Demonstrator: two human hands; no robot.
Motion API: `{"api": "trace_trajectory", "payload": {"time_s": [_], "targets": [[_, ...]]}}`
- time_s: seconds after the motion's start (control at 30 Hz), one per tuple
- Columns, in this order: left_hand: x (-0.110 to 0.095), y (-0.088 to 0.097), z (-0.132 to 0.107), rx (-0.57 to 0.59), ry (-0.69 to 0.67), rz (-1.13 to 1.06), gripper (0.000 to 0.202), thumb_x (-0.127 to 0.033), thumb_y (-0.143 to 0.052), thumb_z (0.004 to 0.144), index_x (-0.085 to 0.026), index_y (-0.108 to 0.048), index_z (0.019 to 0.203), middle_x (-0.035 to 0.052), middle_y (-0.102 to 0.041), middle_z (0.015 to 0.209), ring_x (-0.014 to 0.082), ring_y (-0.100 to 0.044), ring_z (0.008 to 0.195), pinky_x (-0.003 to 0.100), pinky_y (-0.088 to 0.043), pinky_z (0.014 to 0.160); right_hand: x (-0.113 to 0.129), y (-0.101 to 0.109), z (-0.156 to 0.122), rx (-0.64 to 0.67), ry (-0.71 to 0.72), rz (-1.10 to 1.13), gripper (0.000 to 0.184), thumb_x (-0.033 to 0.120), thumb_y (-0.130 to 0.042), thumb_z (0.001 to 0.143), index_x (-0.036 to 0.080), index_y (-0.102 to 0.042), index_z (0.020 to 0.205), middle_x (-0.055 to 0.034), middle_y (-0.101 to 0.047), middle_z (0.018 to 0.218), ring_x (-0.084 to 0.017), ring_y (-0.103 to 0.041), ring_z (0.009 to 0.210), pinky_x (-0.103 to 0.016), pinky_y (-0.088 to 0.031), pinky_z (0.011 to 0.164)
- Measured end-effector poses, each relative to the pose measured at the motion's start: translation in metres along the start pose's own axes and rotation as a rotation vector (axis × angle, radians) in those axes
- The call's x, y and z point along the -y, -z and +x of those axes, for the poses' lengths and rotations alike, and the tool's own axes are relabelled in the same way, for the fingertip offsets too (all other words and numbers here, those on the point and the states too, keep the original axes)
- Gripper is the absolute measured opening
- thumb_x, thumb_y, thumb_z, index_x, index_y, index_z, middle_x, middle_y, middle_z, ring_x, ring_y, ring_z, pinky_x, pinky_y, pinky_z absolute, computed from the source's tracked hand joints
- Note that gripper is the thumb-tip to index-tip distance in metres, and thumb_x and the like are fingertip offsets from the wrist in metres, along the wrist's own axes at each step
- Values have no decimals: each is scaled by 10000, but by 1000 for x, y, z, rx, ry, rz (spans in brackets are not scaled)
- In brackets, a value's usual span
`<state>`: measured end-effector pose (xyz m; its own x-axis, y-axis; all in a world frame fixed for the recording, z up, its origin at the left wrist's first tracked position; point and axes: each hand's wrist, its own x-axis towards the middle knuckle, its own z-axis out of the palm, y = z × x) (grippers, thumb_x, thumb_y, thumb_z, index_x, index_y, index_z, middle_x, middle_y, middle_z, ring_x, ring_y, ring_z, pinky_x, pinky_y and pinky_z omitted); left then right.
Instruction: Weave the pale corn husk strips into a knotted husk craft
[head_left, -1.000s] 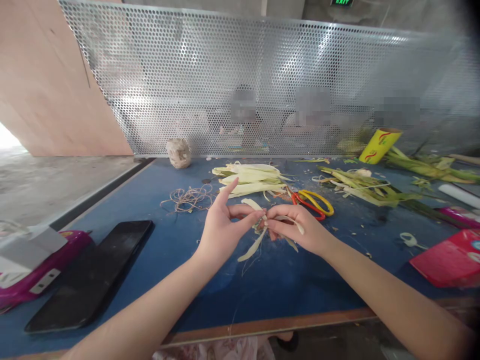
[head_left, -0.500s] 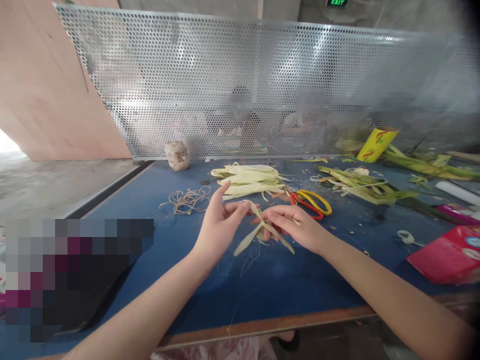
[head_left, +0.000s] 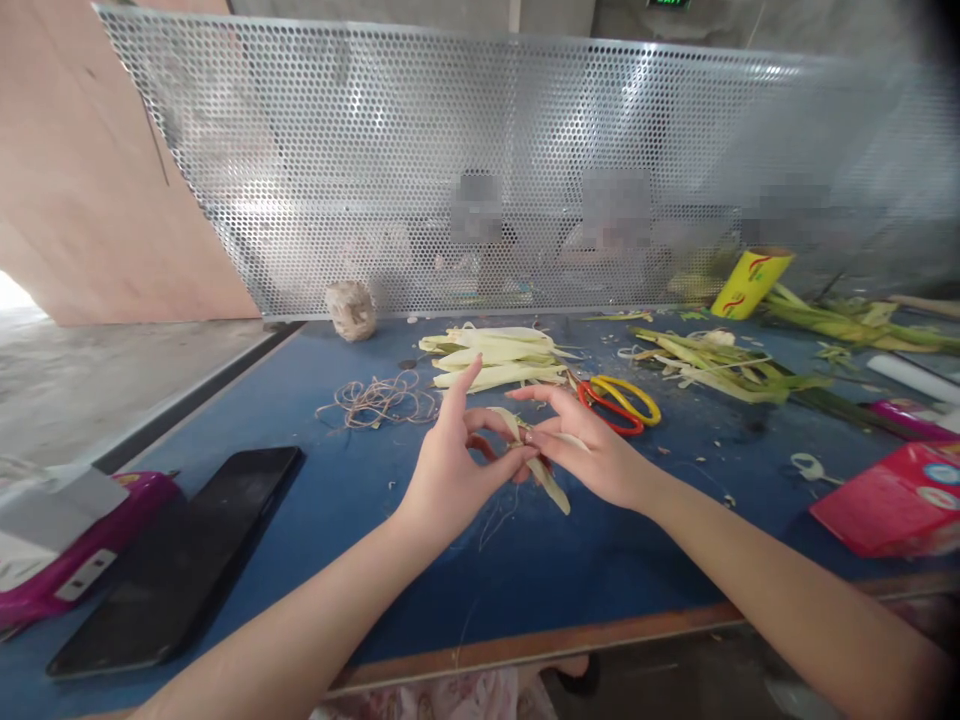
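Between my two hands is a small piece of pale corn husk (head_left: pixel 551 487), shaped in narrow strips that meet at a pinched middle. My left hand (head_left: pixel 469 445) pinches it between thumb and fingers, the index finger raised. My right hand (head_left: pixel 589 450) grips the same middle from the other side with thumb and fingertips, partly hiding it. Just beyond my hands lies a stack of pale corn husks (head_left: pixel 499 357). Scissors (head_left: pixel 619 400) with one red and one yellow handle rest behind my right hand. A loose tangle of thin twine (head_left: pixel 382 402) lies beyond my left hand.
A black phone (head_left: pixel 187 550) and a purple device (head_left: pixel 142 510) lie at left. Greenish husks (head_left: pixel 720 365), a yellow roll (head_left: pixel 752 284) and a red packet (head_left: pixel 892 500) are at right. A perforated metal screen (head_left: pixel 412 150) stands along the far edge, people behind it.
My left hand has shifted right and down to the husk's middle, meeting my right fingertips. My right index finger has lifted. One husk strip that hung to the left no longer shows.
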<state>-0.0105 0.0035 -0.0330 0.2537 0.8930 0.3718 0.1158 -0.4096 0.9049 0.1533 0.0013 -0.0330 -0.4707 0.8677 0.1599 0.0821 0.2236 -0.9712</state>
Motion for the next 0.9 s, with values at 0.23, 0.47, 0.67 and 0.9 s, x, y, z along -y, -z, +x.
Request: {"api": "trace_trajectory", "payload": {"time_s": [0.23,0.47,0.67,0.9], "targets": [[-2,2,0,45,49,124,792,-185,-632,692,-199,-174,1339,-29,-577,701,131,-589,596,294,-480,609,-1,6,-1,25,17,-87,330,269,-417,899,214,-343,1217,-24,-636,735,-119,-591,624,-275,-477,629],[-4,3,1,96,80,109,805,-177,-623,695,-183,-150,1347,-10,-583,748,136,-594,632,298,-488,620,2,9,0,42,5,-44,364,257,-426,892,206,-332,1240,-23,-629,736,-135,-619,635,-291,-493,623],[1,3,0,194,-12,54,896,-109,-635,677,-220,-85,1376,0,-563,812,139,-585,721,273,-494,629,0,11,2,25,67,-169,391,241,-470,867,190,-339,1232,9,-582,712,-115,-593,628,-268,-479,628],[-1,3,2,177,37,-136,912,-98,-617,700,-237,-36,1389,-6,-545,779,154,-584,756,340,-510,702,2,16,1,96,87,-68,524,100,-537,804,179,-280,1253,33,-575,695,-104,-608,650,-244,-498,651]]}}
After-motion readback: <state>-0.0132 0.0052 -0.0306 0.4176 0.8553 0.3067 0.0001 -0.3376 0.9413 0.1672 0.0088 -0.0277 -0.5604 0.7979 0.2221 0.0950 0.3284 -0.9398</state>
